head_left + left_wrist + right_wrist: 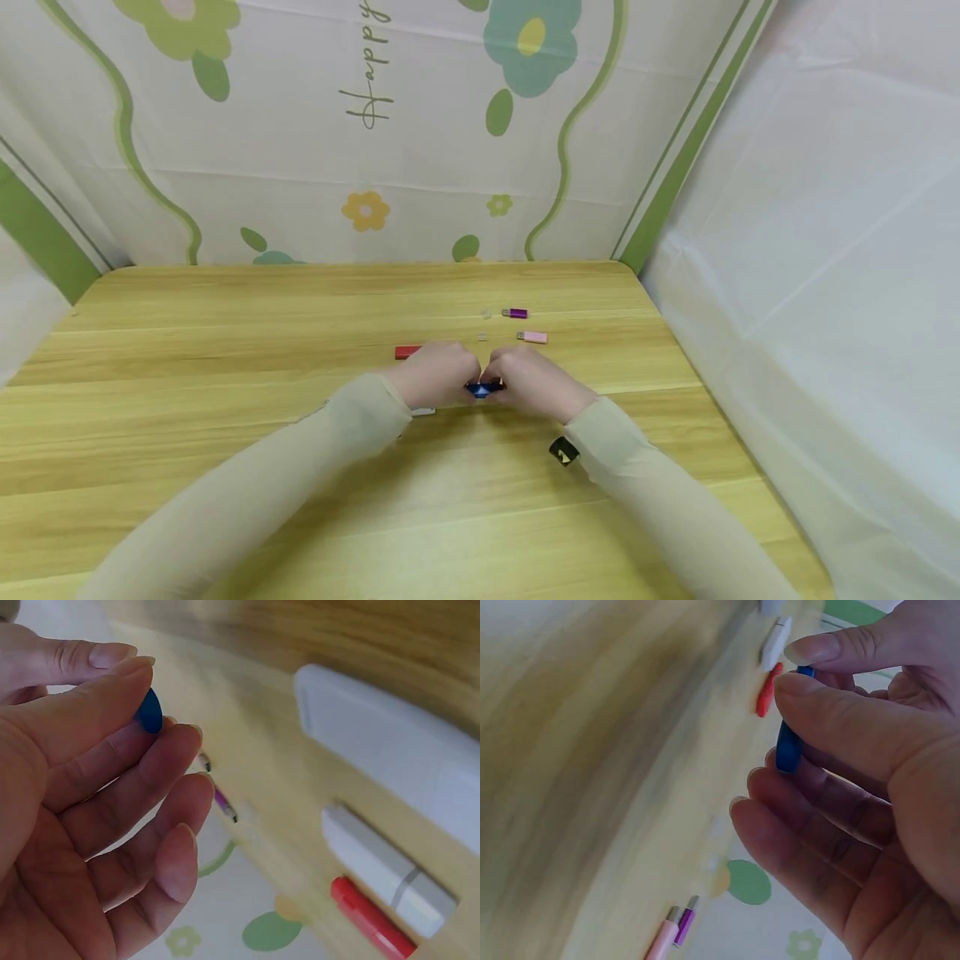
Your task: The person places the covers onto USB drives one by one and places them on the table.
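Both hands meet above the wooden table and pinch one small shiny blue stick from its two ends. My left hand has its thumb and forefinger on one end; in the left wrist view only a rounded blue tip shows. On the other end are the thumb and fingers of my right hand, and more of the blue body shows in the right wrist view. Fingers cover much of it, so its exact kind is unclear. The other fingers of each hand are loosely bent.
Beyond the hands lie a purple USB stick and a pink USB stick, with small clear caps beside them. A red stick, a white capped stick and a larger white piece lie leftward. A black object is near the right sleeve.
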Demonstrator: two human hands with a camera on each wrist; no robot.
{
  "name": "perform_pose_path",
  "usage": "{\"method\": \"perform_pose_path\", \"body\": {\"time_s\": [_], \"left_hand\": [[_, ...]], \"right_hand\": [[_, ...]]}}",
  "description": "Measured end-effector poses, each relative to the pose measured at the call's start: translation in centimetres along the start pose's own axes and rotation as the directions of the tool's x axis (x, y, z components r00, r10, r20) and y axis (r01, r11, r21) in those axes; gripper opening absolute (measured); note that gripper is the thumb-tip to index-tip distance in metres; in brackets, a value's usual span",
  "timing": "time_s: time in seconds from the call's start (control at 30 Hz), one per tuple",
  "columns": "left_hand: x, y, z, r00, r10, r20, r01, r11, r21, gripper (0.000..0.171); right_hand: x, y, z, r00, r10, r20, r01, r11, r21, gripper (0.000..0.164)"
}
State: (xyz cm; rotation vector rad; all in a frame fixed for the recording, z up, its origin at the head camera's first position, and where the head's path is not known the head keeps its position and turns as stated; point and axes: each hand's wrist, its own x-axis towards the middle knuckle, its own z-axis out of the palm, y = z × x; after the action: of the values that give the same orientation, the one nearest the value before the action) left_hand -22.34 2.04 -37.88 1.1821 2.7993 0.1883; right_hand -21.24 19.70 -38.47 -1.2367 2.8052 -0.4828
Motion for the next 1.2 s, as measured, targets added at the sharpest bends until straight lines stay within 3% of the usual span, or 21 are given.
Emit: {"method": "perform_pose_path", "body": {"time_s": [0.07, 0.17, 0.37, 0.63, 0.93, 1.2], "left_hand": [[0.8, 0.0, 1.3, 1.000, -0.022, -0.005, 0.022, 0.999, 0.045, 0.021], [1.1, -0.1, 2.0, 1.000, -0.021, 0.018, 0.020, 0.998, 0.052, 0.021], [0.5, -0.5, 1.2, 0.996, 0.046, 0.082, -0.041, 0.997, -0.059, 0.016], [0.6, -0.7, 1.7, 0.993, 0.070, 0.093, -0.066, 0.997, -0.041, 0.019], [0.4, -0.2, 1.8, 0.998, 0.063, 0.030, -0.062, 0.998, -0.009, 0.028], [0.4, 0.7, 1.9, 1.000, 0.027, -0.004, -0.027, 0.998, 0.055, 0.029]], "right_hand": [[0.1, 0.3, 0.4, 1.000, 0.006, 0.017, -0.006, 1.000, -0.004, 0.011], [0.2, 0.5, 0.8, 0.999, 0.013, 0.046, -0.013, 1.000, -0.008, 0.011], [0.3, 0.7, 1.1, 0.995, 0.037, 0.094, -0.038, 0.999, 0.014, 0.011], [0.5, 1.1, 1.6, 0.986, 0.078, 0.147, -0.087, 0.995, 0.053, 0.008], [0.5, 0.7, 2.0, 0.996, 0.033, 0.080, -0.039, 0.997, 0.074, 0.007], [0.1, 0.5, 2.4, 0.995, 0.084, 0.046, -0.084, 0.996, 0.009, 0.010]]}}
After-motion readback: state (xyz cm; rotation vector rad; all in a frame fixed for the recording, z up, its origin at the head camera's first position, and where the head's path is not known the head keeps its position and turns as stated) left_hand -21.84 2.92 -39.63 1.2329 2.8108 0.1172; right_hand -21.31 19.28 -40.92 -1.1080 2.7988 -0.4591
